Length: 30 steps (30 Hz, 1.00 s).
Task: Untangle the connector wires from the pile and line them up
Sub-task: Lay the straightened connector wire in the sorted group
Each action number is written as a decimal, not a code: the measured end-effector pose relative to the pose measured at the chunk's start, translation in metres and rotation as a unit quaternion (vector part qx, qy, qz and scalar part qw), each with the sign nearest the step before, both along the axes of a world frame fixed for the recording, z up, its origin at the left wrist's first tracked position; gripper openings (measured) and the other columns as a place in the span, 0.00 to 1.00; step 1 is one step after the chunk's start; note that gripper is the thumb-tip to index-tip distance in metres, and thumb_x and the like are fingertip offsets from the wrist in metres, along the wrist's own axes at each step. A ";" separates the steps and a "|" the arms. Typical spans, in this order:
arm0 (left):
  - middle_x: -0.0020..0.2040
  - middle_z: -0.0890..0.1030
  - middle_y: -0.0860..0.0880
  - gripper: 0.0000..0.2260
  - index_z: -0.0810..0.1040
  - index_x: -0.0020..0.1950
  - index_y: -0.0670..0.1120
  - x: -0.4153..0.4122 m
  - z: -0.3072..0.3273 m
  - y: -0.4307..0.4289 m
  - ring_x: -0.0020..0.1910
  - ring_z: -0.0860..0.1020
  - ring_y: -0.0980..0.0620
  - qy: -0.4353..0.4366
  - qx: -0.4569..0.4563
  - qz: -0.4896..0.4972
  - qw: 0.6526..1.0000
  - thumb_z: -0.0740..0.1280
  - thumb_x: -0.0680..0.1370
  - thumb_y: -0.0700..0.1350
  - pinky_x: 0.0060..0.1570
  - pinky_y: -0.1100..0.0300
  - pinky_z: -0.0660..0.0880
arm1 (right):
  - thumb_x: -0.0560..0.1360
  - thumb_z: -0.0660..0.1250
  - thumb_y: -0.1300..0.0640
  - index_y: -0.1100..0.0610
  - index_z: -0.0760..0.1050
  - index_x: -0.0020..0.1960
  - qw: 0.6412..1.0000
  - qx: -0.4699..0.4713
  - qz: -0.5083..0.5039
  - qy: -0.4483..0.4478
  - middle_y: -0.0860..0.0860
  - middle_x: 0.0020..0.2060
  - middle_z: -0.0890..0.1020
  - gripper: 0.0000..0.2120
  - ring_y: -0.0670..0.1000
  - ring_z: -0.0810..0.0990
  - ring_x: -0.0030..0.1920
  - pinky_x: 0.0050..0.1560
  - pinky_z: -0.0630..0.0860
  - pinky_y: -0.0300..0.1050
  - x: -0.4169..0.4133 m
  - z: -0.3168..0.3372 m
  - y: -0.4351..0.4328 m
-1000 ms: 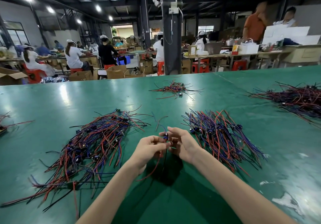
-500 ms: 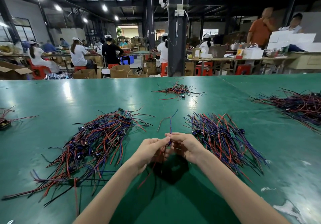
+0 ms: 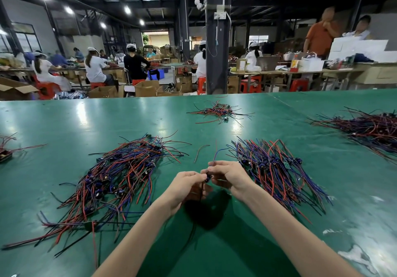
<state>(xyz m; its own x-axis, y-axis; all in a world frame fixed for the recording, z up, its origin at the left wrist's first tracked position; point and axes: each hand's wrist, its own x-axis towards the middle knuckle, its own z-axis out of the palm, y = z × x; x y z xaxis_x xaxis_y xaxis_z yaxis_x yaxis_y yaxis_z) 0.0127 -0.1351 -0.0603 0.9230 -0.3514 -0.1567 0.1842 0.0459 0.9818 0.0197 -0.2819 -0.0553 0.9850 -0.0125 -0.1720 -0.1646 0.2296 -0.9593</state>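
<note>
While both hands hover just above the glossy green table (image 3: 64, 122), they meet at its near middle around one small dark connector (image 3: 207, 178). The left hand (image 3: 184, 182) curls its fingers inward, and thumb and fingertips pinch the connector from the left. The right hand (image 3: 227, 174) pinches it from the right with bent fingers, the knuckles turned up. A thin blue lead (image 3: 216, 155) rises from the pinch in a soft curve; darker strands hang below the hands over their shadow.

To the left of the hands lies the tangled pile (image 3: 111, 182): a loose, fan-shaped heap of slim red, blue and black insulated wires, crossing each other at many angles, with small dark blocky parts scattered through it. To the right lies the lined-up bundle (image 3: 277, 173), its wires running roughly parallel and slanting away, with dark connectors gathered in a band across its middle. A single bent stray wire (image 3: 199, 151) rests on the tabletop between the two groups, touching neither.

Farther back sits a small flat cluster (image 3: 219, 112) of red and black wires, and a longer dark sheaf (image 3: 369, 126) stretches along the right edge. The table's surface is smooth and reflective, with pale scuffed patches near the right corner.
</note>
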 end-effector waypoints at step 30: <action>0.38 0.79 0.41 0.11 0.79 0.50 0.34 0.000 -0.001 0.003 0.31 0.79 0.51 0.054 -0.044 -0.005 0.998 0.72 0.70 0.39 0.34 0.57 0.80 | 0.69 0.72 0.65 0.64 0.78 0.41 0.997 0.053 0.059 0.001 0.54 0.32 0.79 0.03 0.49 0.75 0.30 0.36 0.78 0.40 -0.004 -0.001 0.006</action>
